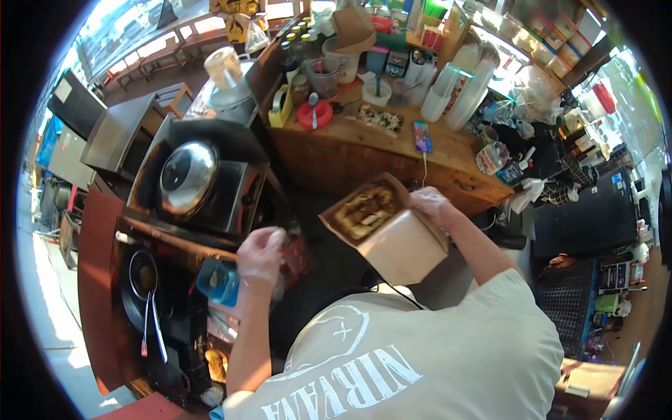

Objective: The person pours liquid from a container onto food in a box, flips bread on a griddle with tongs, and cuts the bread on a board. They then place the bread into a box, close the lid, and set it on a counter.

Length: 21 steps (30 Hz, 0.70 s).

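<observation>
My right hand (430, 204), in a clear plastic glove, grips the edge of an open brown paper takeaway box (402, 248). Browned food (365, 212) with pale pieces on top fills the tray part of the box, which is tilted in front of my shirt. My left hand (260, 253), gloved too, is closed with thumb and fingertips together; I cannot tell what is in them. Close beside its wrist is a blue plastic container (218, 281). A red packet (295, 255), partly blurred, shows just past the left fingers.
A steel domed lid (187, 178) covers the cooker at left. Below it sits a black pan (133, 308) with a ladle and tongs (155, 325). The wooden counter (350, 150) ahead carries a phone (423, 136), a red bowl (315, 115), a yellow tape dispenser (281, 106) and stacked plastic cups (439, 92).
</observation>
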Each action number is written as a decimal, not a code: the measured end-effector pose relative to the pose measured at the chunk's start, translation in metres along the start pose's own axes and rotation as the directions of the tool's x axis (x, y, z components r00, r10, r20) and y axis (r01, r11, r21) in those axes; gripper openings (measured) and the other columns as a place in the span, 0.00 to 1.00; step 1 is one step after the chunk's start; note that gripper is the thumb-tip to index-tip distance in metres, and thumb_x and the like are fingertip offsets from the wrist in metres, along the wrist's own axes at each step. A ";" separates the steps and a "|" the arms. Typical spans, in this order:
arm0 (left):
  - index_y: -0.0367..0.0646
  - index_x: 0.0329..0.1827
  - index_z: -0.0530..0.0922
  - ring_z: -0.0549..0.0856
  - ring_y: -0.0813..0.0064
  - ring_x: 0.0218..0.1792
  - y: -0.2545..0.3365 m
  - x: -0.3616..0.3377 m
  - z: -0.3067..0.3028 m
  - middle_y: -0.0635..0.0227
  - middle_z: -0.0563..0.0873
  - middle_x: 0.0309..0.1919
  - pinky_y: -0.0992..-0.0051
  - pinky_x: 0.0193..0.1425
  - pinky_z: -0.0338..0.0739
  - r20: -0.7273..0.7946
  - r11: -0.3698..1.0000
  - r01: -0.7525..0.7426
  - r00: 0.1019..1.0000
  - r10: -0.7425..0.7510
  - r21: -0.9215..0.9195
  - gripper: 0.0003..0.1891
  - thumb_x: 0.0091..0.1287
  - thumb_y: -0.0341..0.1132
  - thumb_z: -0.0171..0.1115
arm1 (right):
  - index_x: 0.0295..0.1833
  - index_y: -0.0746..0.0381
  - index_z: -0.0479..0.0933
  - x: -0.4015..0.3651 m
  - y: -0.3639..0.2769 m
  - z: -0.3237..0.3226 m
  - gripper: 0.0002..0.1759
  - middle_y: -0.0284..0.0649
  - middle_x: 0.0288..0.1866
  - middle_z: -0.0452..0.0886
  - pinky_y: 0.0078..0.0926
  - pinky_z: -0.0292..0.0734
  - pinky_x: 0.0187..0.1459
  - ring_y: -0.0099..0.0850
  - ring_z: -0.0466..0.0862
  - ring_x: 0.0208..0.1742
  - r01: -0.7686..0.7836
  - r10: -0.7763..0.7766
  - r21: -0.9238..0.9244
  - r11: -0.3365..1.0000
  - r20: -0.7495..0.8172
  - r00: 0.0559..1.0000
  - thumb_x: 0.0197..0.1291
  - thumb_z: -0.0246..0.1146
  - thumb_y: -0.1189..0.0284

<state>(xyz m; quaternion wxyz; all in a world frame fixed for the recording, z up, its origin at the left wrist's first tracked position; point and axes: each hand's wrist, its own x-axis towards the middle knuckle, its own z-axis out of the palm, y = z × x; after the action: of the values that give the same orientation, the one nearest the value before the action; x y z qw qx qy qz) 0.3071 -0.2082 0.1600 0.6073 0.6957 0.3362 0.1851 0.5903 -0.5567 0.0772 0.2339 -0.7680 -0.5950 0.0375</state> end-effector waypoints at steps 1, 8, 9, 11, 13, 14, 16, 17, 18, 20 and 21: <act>0.37 0.42 0.86 0.82 0.84 0.23 0.009 0.025 0.042 0.69 0.88 0.30 0.79 0.26 0.77 0.070 0.994 0.090 0.993 -0.094 0.063 0.11 0.66 0.37 0.70 | 0.35 0.58 0.79 -0.021 0.028 -0.014 0.12 0.44 0.35 0.82 0.37 0.80 0.42 0.44 0.84 0.41 -0.042 0.042 -0.012 0.999 0.001 0.999 0.40 0.67 0.77; 0.37 0.28 0.80 0.79 0.73 0.18 0.031 0.199 0.331 0.67 0.79 0.20 0.71 0.23 0.78 0.136 0.878 0.391 0.888 -0.439 0.275 0.28 0.63 0.59 0.69 | 0.32 0.60 0.79 -0.136 0.223 -0.051 0.04 0.39 0.30 0.82 0.34 0.77 0.37 0.39 0.83 0.36 -0.601 0.613 0.316 0.734 0.073 0.787 0.48 0.65 0.75; 0.36 0.28 0.80 0.81 0.73 0.19 0.036 0.210 0.354 0.65 0.81 0.22 0.70 0.24 0.81 0.084 0.859 0.447 0.874 -0.479 0.250 0.26 0.64 0.55 0.69 | 0.32 0.60 0.79 -0.144 0.233 -0.052 0.04 0.39 0.30 0.82 0.34 0.77 0.37 0.39 0.83 0.36 -0.604 0.615 0.323 0.728 0.079 0.784 0.48 0.65 0.75; 0.37 0.35 0.81 0.82 0.70 0.22 0.018 0.239 0.381 0.63 0.82 0.26 0.68 0.24 0.83 0.045 0.851 0.506 0.855 -0.516 0.141 0.21 0.64 0.50 0.69 | 0.32 0.62 0.79 -0.139 0.234 -0.075 0.03 0.32 0.29 0.81 0.30 0.75 0.36 0.28 0.81 0.34 -0.542 0.895 0.840 0.015 0.230 0.381 0.56 0.64 0.74; 0.37 0.39 0.80 0.85 0.65 0.25 -0.020 0.264 0.384 0.60 0.83 0.30 0.64 0.26 0.86 0.054 0.876 0.478 0.878 -0.475 -0.061 0.09 0.65 0.35 0.67 | 0.32 0.64 0.80 -0.154 0.265 -0.079 0.07 0.30 0.31 0.81 0.26 0.73 0.35 0.23 0.78 0.35 -0.618 0.873 0.786 -0.016 0.312 0.374 0.62 0.64 0.73; 0.37 0.45 0.87 0.90 0.69 0.34 -0.104 0.299 0.372 0.65 0.90 0.35 0.70 0.30 0.85 0.017 0.911 0.238 0.966 -0.259 0.337 0.13 0.64 0.38 0.69 | 0.36 0.62 0.80 -0.158 0.270 -0.079 0.07 0.30 0.34 0.81 0.24 0.72 0.38 0.23 0.78 0.37 -0.591 0.865 0.807 0.007 0.291 0.408 0.63 0.65 0.70; 0.42 0.39 0.90 0.91 0.68 0.39 -0.182 0.374 0.340 0.65 0.91 0.35 0.67 0.37 0.85 0.231 0.404 -0.140 0.955 -0.185 0.904 0.09 0.61 0.37 0.69 | 0.36 0.61 0.80 -0.166 0.282 -0.066 0.06 0.31 0.33 0.80 0.24 0.71 0.38 0.22 0.77 0.36 -0.521 0.883 0.853 0.033 0.219 0.415 0.63 0.65 0.70; 0.39 0.37 0.88 0.91 0.67 0.39 -0.037 0.319 0.346 0.61 0.90 0.35 0.68 0.40 0.85 0.260 -0.118 -0.266 0.964 -0.064 0.957 0.09 0.61 0.36 0.68 | 0.36 0.61 0.80 -0.166 0.292 -0.066 0.06 0.31 0.33 0.80 0.24 0.71 0.38 0.22 0.77 0.36 -0.521 0.880 0.853 0.028 0.227 0.418 0.63 0.65 0.70; 0.37 0.33 0.86 0.91 0.61 0.39 -0.048 0.327 0.333 0.55 0.89 0.34 0.66 0.42 0.84 0.078 0.327 -0.140 0.978 0.195 0.935 0.10 0.62 0.36 0.66 | 0.33 0.62 0.80 -0.164 0.298 -0.067 0.07 0.31 0.31 0.80 0.24 0.71 0.37 0.22 0.77 0.35 -0.654 0.871 0.754 0.064 0.277 0.405 0.63 0.64 0.71; 0.37 0.38 0.85 0.88 0.51 0.45 0.020 0.333 0.334 0.47 0.88 0.40 0.61 0.47 0.83 -0.169 0.673 0.118 0.986 0.010 0.730 0.12 0.62 0.39 0.64 | 0.28 0.65 0.79 -0.154 0.300 -0.074 0.09 0.32 0.28 0.79 0.26 0.70 0.35 0.24 0.77 0.33 -0.762 0.840 0.619 0.190 0.299 0.453 0.61 0.61 0.75; 0.38 0.40 0.85 0.87 0.49 0.48 0.024 0.351 0.333 0.45 0.88 0.42 0.59 0.51 0.82 -0.193 0.624 0.147 0.981 0.007 0.768 0.12 0.62 0.38 0.64 | 0.28 0.65 0.79 -0.152 0.301 -0.075 0.09 0.32 0.28 0.79 0.26 0.70 0.35 0.24 0.77 0.33 -0.763 0.838 0.619 0.185 0.306 0.451 0.61 0.61 0.75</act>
<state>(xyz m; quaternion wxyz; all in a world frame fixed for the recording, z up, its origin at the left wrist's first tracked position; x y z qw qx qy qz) 0.7828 -0.2060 0.0661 0.2215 0.8565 0.4625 0.0589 0.8413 -0.7765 -0.0109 0.4735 -0.8157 -0.0309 0.3310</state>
